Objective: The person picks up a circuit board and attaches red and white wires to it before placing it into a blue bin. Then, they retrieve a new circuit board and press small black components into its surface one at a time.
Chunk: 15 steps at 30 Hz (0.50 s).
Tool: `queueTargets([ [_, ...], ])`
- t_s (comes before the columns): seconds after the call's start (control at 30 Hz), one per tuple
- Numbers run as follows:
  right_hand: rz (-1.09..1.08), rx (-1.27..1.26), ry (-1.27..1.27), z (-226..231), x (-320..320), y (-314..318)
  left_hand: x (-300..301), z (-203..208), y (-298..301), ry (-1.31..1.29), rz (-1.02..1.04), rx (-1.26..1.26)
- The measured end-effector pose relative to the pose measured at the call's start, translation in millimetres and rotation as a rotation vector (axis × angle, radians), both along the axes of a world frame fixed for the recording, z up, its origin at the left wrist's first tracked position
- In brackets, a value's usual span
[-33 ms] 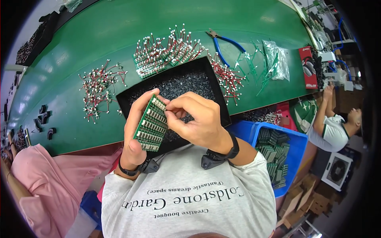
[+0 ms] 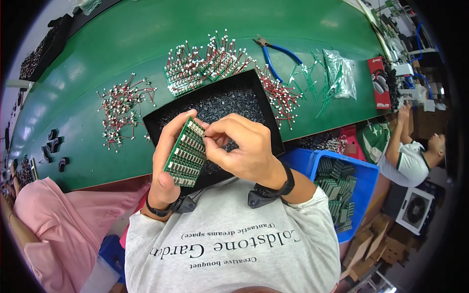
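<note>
My left hand [image 2: 167, 156] grips a green circuit board panel [image 2: 186, 156] by its edges, fingers behind and thumb at the lower left. Rows of small dark and silvery parts cover the panel, which is held tilted. My right hand [image 2: 244, 144] is closed in a pinch, thumb and index fingertips meeting at the panel's upper right edge. Whatever lies between those fingertips is too small or hidden to make out. Under both hands stands a black open box [image 2: 215, 100] holding many tiny dark pieces.
Boards with red wires [image 2: 185, 71] lie behind the box, more red-wired pieces [image 2: 119, 112] to its left. Blue-handled cutters [image 2: 273, 56], green strips and a plastic bag [image 2: 341, 73] lie right. A blue bin [image 2: 359, 205] holds stacked boards. People sit at both sides.
</note>
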State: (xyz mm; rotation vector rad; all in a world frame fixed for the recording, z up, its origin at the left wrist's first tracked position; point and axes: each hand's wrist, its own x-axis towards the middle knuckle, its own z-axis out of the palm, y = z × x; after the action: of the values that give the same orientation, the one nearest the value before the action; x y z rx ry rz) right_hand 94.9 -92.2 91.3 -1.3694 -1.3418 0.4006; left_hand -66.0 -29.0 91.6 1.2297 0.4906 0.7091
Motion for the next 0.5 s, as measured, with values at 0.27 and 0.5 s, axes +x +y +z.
queueTargets([
  [0.27, 0.018, -0.145, -0.012, 5.5, 17.0, -7.3, -0.8, 8.5, 2.9, -0.002, 0.133, -0.131],
  [0.5, 0.056, -0.031, -0.06, -2.4, 4.7, -2.1, 0.6, 11.0, -0.4, -0.067, 0.117, -0.139],
])
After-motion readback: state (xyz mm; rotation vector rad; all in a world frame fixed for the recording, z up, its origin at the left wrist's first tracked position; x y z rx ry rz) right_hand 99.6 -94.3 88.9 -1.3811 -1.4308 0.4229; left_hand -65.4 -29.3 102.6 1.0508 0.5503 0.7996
